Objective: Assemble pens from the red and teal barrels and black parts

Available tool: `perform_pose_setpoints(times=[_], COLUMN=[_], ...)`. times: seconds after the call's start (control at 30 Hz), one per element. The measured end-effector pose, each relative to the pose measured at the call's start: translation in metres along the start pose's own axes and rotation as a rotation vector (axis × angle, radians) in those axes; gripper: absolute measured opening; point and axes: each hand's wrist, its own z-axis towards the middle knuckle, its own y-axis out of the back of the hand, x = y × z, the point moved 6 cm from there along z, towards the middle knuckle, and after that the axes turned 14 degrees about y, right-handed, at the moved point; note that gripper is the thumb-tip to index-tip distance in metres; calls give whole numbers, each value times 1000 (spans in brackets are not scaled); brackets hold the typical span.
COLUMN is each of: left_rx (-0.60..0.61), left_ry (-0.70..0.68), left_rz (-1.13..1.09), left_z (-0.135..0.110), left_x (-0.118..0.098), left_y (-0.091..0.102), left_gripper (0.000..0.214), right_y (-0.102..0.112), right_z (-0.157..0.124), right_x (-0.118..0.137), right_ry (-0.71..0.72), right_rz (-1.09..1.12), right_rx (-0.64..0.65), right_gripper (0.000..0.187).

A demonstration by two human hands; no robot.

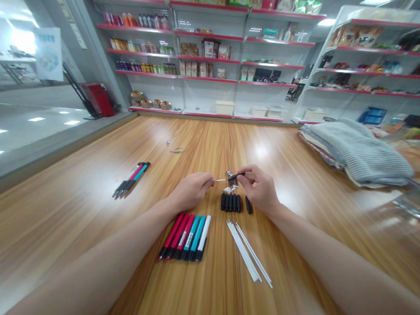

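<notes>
My left hand [192, 189] pinches a thin white pen refill [220, 180], most of it hidden by the fingers. Facing it, my right hand [260, 187] grips a black pen grip section [234, 177] between thumb and fingers; the refill points toward it with a small gap. Below them lie a row of black grip sections [231, 202] and a single one [248, 205]. Small white parts [230, 189] and metal pieces [229, 173] sit just beyond. Pink, blue and white pen barrels [186, 236] line up near my left forearm, with white refills [245, 251] to their right.
Several whole pens [132, 178] lie at the left of the wooden table [91, 255]. A small ring-like item [177, 150] is farther back. Folded striped cloths [357, 151] are piled at the right, beside a clear container [418, 196]. Stocked shelves [206, 59] stand behind the table.
</notes>
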Motion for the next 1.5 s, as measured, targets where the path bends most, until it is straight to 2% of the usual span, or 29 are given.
perform_pose_setpoints(times=[0.33, 0.63, 0.87, 1.03, 1.23, 1.5], left_rx=[-2, -47, -72, -45, 0, -4], left_ry=[-62, -151, -104, -41, -34, -26], left_rz=[11, -46, -102, -146, -154, -148], left_z=[-1, -3, -3, -3, -4, -4], left_x=[-3, -6, -1, -1, -3, -2], left_y=[-2, 1, 4, 5, 3, 3], left_gripper=[29, 23, 21, 16, 10, 12], right_y=[-10, -17, -16, -15, -17, -18], right_z=[-4, -5, -2, -1, 0, -1], right_x=[-2, 18, 22, 22, 26, 30], right_ry=[-29, 191, 274, 316, 365, 379], right_rz=[39, -9, -136, -171, -202, -245], right_rx=[78, 164, 175, 164, 199, 215], right_gripper=[22, 22, 18, 19, 19, 17])
